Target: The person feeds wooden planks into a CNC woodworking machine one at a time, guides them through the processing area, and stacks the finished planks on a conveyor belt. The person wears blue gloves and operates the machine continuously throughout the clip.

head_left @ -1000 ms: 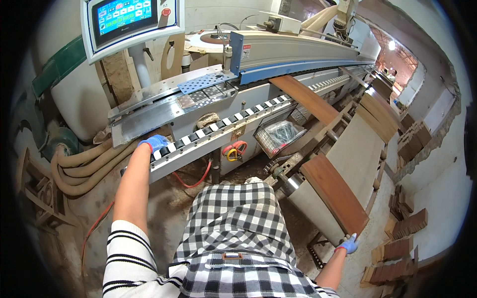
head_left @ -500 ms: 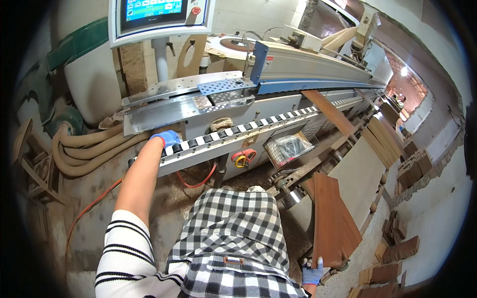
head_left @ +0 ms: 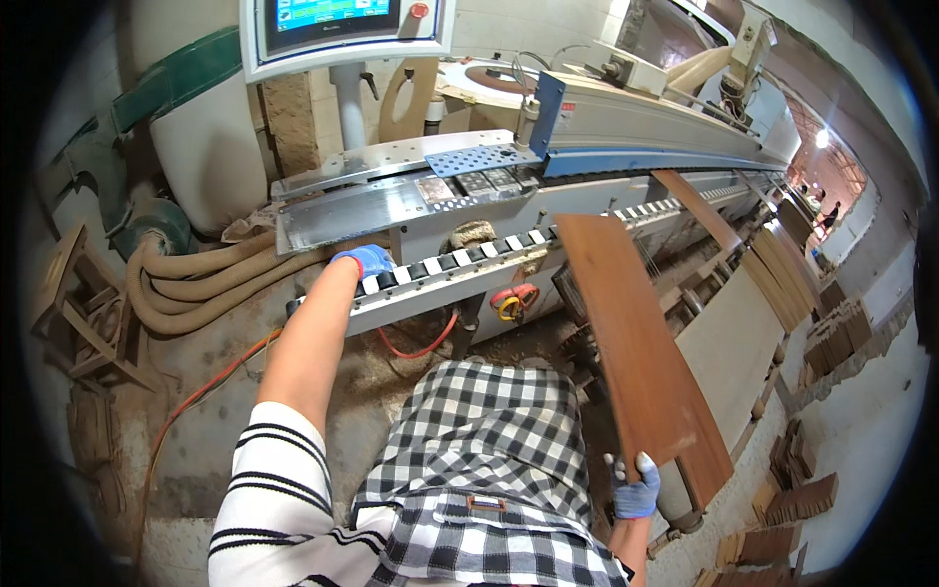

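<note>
Brown board (head_left: 631, 338) in the right hand (head_left: 636, 493)

The right hand's fingers (head_left: 644, 470) are clamped on the brown board's near end; its far end overlaps the roller rail (head_left: 430, 293) in view, contact unclear. A second board (head_left: 712, 452) shows partly behind it. The left hand (head_left: 368, 260) rests at the rail's near end; its finger state cannot be told.

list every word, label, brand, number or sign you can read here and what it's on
None reads clearly enough to quote:
Screen: small labels and icons, cut off by the picture's top edge, too small to read.
Black frame under it: tiny pale lettering, too small to read.
Red and white sticker on the machine's beam: too small to read.
Patch on the checked apron: too small to read.
</note>
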Tool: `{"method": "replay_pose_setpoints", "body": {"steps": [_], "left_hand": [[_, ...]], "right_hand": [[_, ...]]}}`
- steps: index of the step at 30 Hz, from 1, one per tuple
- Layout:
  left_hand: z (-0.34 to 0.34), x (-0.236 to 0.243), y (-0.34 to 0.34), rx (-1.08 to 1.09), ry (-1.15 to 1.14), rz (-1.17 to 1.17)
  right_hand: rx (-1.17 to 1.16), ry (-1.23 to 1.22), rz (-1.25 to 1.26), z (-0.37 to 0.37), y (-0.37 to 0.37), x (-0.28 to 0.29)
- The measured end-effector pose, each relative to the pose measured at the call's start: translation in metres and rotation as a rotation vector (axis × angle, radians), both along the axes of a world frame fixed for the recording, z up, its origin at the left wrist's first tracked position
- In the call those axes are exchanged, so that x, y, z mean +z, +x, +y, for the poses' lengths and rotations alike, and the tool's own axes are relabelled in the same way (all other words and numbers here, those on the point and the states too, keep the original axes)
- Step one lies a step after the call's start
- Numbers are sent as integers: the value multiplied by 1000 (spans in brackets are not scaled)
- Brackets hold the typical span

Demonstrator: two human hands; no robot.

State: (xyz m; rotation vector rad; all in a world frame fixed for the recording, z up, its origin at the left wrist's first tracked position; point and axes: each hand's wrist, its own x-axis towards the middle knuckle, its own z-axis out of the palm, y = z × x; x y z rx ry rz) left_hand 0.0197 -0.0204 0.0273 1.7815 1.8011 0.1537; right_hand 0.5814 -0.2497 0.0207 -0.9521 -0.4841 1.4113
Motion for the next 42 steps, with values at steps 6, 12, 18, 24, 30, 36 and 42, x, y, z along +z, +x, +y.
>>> {"method": "replay_pose_setpoints", "body": {"steps": [6,12,18,24,30,36,42], "left_hand": [[2,1,6,22,16,-73],[8,-20,-9,26,110,22],[16,-16,-5,40,-34,107],[15,-18,-9,20,-5,92],[8,-2,5,57,-13,137],[8,-13,-8,-34,74,85],[5,-4,-6,-86,78,58]], "right_hand": [[346,47,-52,47,-93,33],[843,145,-94,66,-166,64],[1130,244,-141,71,-205,45],[1171,168,-254,68,-202,40],[1099,202,-270,64,-196,34],[942,231,-285,66,-182,26],[788,189,-324,79,-163,23]]}}
